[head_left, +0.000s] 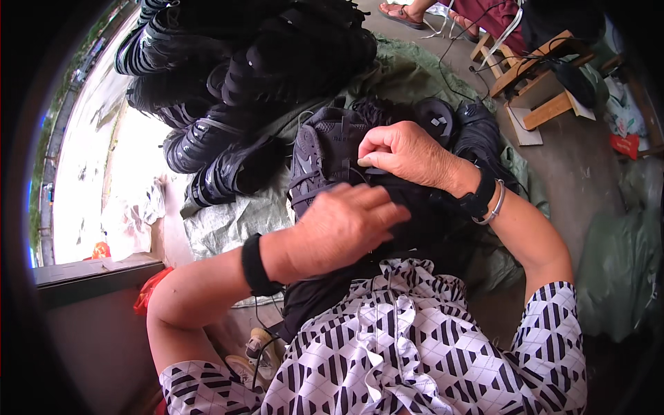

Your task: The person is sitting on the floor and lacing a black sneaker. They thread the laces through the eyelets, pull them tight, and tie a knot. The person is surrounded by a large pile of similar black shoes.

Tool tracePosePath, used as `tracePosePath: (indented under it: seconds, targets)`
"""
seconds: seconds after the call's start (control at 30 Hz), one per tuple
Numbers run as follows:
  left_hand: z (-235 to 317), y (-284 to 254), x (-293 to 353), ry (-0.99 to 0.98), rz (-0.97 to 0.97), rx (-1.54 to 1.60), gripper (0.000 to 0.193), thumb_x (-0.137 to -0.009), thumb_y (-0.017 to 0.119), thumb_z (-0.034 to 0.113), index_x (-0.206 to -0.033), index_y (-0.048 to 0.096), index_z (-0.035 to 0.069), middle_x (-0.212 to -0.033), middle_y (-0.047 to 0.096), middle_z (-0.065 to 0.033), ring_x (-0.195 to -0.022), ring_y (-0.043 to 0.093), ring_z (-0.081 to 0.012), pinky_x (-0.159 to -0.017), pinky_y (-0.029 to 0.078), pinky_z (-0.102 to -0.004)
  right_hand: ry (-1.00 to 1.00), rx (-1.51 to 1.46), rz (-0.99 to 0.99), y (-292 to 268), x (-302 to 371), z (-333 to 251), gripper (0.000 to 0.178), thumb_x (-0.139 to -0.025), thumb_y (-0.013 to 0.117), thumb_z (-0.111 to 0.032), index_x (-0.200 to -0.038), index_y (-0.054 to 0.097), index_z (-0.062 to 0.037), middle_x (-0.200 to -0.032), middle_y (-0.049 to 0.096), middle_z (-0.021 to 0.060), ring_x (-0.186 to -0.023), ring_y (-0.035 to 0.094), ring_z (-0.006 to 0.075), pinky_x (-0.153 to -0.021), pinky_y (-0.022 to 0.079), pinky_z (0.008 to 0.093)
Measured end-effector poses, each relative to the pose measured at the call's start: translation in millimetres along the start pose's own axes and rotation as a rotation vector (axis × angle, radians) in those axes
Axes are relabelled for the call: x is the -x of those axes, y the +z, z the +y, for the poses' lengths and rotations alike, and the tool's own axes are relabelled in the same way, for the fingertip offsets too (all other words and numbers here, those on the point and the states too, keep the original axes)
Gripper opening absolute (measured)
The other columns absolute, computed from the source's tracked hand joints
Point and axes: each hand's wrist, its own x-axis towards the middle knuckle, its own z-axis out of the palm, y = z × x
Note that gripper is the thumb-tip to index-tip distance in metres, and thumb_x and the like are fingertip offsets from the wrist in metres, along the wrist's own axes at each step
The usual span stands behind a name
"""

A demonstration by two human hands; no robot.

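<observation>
While the right hand (408,155) hovers at the right edge of the dark shoe upper (319,152), its fingers are curled in, thumb and forefinger drawn to a narrow gap; can't tell if a thread or anything fine is pinched there. Left hand (342,228) is at the near end of the shoe upper, blurred, fingers bent and angled right; grip can't be told, nor whether it touches the material.

The shoe upper, taken as landmark, lies in front of the wearer's body, mesh and laces (306,178) facing up, partly covered by the left hand at its near end.

Handling, as a judgement: steady the near end with the left fingers flat, keep the right pinch small and close to the edge, hold the laces clear, and pull evenly so the mesh doesn't pucker.

Further out: big heap of dark uppers (277,62) beyond and left of the shoe upper; a nested stack (232,173) left of it; another dark stack (477,131) to its right. Pale green sheeting (235,232) left of it too. Wooden stool (543,86) well apart, beyond and right; a co-worker's sandalled foot (402,15) beyond.
</observation>
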Motion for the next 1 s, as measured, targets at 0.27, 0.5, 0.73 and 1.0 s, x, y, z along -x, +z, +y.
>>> tracePosePath:
  seconds: [0.27,0.5,0.73,1.0]
  targets:
    - [-67,-54,-5,-0.177,0.093,-0.440,0.013,-0.077,0.071,0.016,-0.084,0.063,0.010,-0.086,0.058,-0.0040,-0.094,0.056,-0.0263,-0.072,0.051,-0.0375,-0.083,0.418,-0.115,-6,-5,-17,0.014,-0.080,0.058,-0.016,-0.085,0.068,-0.0071,-0.080,0.068,0.0141,-0.083,0.067,0.0322,-0.077,0.052,0.0425]
    - [-78,-43,1,-0.316,-0.037,-0.292,0.014,-0.078,0.069,0.020,-0.075,0.064,0.007,-0.085,0.054,-0.0049,-0.095,0.053,-0.0270,-0.070,0.051,-0.0398,-0.039,0.336,-0.035,10,-8,-25,0.011,-0.080,0.060,-0.013,-0.084,0.067,-0.0049,-0.081,0.067,0.0168,-0.086,0.066,0.0348,-0.077,0.051,0.0445]
    - [-79,-41,5,-0.368,-0.062,-0.224,0.013,-0.078,0.069,0.020,-0.078,0.067,0.008,-0.091,0.055,-0.0056,-0.104,0.049,-0.0274,-0.080,0.049,-0.0392,0.074,0.279,0.057,19,2,-27,0.012,-0.081,0.063,-0.015,-0.085,0.064,-0.0030,-0.077,0.067,0.0151,-0.081,0.066,0.0355,-0.074,0.051,0.0443]
    - [-84,-42,2,-0.364,-0.099,-0.189,0.011,-0.072,0.061,0.017,-0.076,0.069,0.010,-0.094,0.056,-0.0068,-0.105,0.048,-0.0289,-0.083,0.048,-0.0401,0.315,-0.090,0.017,18,-1,-29,0.009,-0.082,0.063,-0.007,-0.089,0.067,-0.0021,-0.067,0.065,0.0083,-0.062,0.066,0.0201,-0.059,0.050,0.0303]
